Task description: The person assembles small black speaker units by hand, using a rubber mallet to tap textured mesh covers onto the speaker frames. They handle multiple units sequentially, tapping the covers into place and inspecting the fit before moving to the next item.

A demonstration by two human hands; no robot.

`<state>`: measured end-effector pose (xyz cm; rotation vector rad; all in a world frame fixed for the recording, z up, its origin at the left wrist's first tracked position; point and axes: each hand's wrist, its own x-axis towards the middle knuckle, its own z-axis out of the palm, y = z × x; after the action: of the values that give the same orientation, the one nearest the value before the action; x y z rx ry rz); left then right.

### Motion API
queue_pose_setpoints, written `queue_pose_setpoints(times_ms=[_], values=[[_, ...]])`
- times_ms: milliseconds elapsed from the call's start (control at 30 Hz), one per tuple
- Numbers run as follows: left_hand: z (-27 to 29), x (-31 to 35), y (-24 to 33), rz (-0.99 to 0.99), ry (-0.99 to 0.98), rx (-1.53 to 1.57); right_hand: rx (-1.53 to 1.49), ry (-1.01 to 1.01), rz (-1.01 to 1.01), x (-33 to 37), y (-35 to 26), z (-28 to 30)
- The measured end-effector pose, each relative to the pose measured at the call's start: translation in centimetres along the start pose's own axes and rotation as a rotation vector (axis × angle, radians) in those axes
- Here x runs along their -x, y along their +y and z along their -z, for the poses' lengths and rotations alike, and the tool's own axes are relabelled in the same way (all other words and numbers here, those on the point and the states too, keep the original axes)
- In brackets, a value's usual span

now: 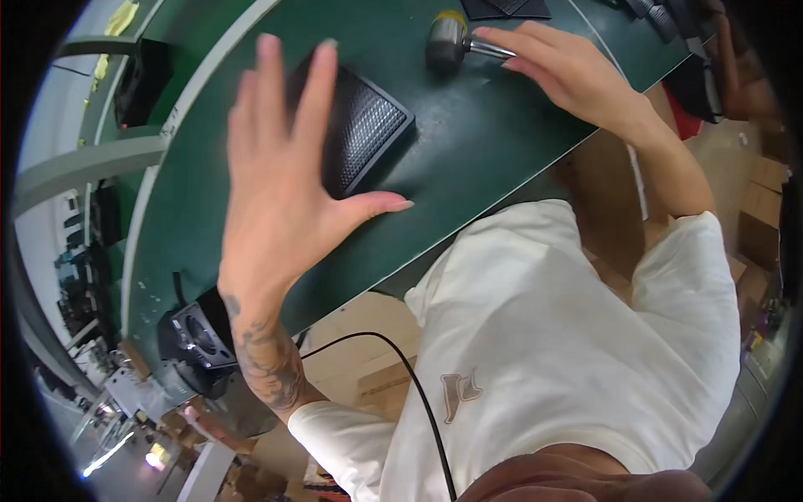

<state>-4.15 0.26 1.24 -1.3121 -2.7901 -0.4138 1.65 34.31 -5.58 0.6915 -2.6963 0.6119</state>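
My left hand (280,180) hovers with fingers spread wide over a black rectangular panel with a fine mesh face (368,125), which lies flat on the green table top (468,142). Nothing is in that hand. My right hand (565,71) reaches to the far side of the table and rests on the metal handle of a rubber mallet (447,40), whose dark round head with a yellow end points left. The fingers lie over the handle rather than closing around it.
A small black box with round openings (199,339) sits at the table's near left edge. A black cable (401,360) runs across my white shirt. More dark mesh parts (502,8) lie at the far edge. Cardboard boxes (761,209) stand on the right.
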Motion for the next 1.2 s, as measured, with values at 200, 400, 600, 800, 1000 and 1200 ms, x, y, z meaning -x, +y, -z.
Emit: queue_pose_setpoints(times_ms=[200,400,600,800,1000,1200], values=[[0.3,-1.5,-1.6,0.091,-0.041,0.122,-0.097,0.022,-0.009,-0.3,-0.7,0.4],[1.2,2.1,-2.4,0.15,0.214,1.141,-0.624,-0.088,0.152,-2.3,-3.2,3.5],[0.5,1.9,-1.2,-0.102,0.073,1.318,-0.27,0.009,0.464,-6.2,-6.4,3.7],[0.4,3.1,-2.9,-0.186,-0.091,1.325,-0.478,-0.044,0.578,-7.8,-8.2,1.4],[-2.6,4.4,-6.1,-0.088,0.376,1.476,-0.384,-0.225,0.527,-10.0,-6.3,3.7],[-9.0,6.2,-7.7,0.432,0.557,1.407,0.0,-0.394,0.101,-19.7,3.3,14.5]])
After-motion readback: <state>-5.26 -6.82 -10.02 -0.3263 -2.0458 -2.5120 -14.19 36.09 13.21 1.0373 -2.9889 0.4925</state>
